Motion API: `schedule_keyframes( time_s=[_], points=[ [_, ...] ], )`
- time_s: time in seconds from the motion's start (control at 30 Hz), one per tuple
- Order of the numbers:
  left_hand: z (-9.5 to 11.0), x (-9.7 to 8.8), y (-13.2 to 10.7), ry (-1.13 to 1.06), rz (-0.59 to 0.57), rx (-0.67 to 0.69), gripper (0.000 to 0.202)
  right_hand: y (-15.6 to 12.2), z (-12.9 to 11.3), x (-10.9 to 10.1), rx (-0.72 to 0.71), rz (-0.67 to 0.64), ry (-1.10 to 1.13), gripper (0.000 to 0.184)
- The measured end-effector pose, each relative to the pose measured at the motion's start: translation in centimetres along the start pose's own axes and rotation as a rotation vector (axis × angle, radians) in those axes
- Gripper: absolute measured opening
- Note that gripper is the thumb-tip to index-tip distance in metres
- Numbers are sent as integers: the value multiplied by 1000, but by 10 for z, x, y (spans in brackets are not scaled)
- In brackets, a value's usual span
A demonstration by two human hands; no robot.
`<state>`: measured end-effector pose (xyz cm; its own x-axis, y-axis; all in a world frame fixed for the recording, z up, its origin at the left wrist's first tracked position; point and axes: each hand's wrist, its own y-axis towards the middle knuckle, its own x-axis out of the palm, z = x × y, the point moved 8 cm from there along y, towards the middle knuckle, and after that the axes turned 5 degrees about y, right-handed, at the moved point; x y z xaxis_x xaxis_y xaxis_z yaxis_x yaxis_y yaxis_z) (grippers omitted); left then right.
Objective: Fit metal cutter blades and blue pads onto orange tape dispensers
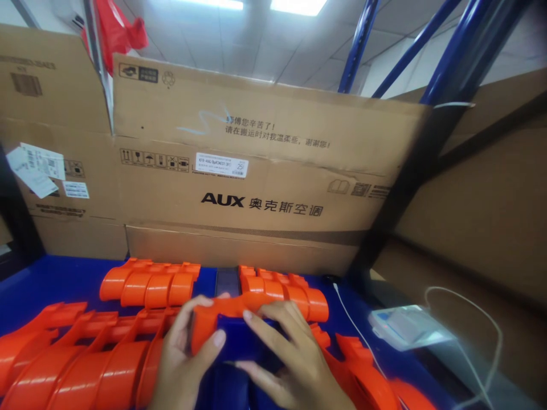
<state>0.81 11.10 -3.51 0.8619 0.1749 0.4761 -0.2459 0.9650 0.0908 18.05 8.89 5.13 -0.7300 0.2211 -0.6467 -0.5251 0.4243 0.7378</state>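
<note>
Between my hands, above the blue shelf surface, is an orange plastic part (233, 306) with a curved end on its left side. My left hand (190, 350) grips that curved end, thumb in front and fingers behind. My right hand (294, 356) has its fingers on the part's right side, and its thumb points left below. A dark blue area (243, 336) shows under the part between the hands; I cannot tell whether it is a separate piece or the shelf. A small dark tip by my right thumb is too blurred to name.
Rows of similar orange parts lie at left (98, 364), back left (149, 287), back right (284, 290) and front right (371, 381). A cardboard panel (256, 239) closes off the back. A clear plastic case (410, 327) and a white cable (354, 324) lie at right, near a dark post (397, 188).
</note>
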Motion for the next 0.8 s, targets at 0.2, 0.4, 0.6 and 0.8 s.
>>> schedule_keyframes(
  time_s=[0.2,0.4,0.6,0.8],
  points=[
    [-3,-3,0,1,11,14,48,0,-1,1,-23,-4,-8,76],
    [4,-1,-1,47,-5,10,49,-1,-3,1,-12,-1,-20,72],
    [6,24,-14,-191,-242,37,75,-5,7,-13,139,166,188,71],
    [-2,31,-19,140,-318,169,73,-26,48,1,605,415,612,50]
  ],
)
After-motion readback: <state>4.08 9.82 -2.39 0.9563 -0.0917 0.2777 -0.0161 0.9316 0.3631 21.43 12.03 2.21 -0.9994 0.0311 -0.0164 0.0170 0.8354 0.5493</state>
